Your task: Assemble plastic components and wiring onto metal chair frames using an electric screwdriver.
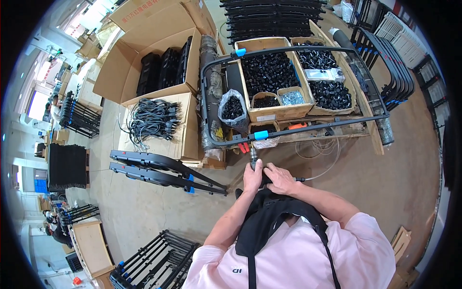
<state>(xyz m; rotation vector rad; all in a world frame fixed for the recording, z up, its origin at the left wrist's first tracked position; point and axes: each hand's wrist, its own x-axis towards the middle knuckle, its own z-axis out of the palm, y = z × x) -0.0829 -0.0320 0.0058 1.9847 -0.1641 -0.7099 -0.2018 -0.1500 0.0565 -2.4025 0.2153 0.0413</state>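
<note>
Both my hands are closed around an air drill (254, 153), whose metal chuck points away from me at the near bar of a black tubular frame (327, 127). My left hand (252, 177) wraps the drill's body just behind the chuck. My right hand (280, 179) grips its rear, beside the fitting where a clear hose (326, 170) joins. Most of the drill's body is hidden by my fingers. The frame lies across padded supports, over boxes of parts, with blue clips (261, 135) on its bars. Red-handled pliers (244, 147) rest left of the chuck.
Cardboard boxes (263, 113) of black fittings and screws stand under the frame, with a plastic bag (233, 110) of small parts. To the left are bundled cables (155, 120), a carton (118, 79) of black parts and upright black assemblies (159, 168). Stacked frames (151, 260) stand at lower left.
</note>
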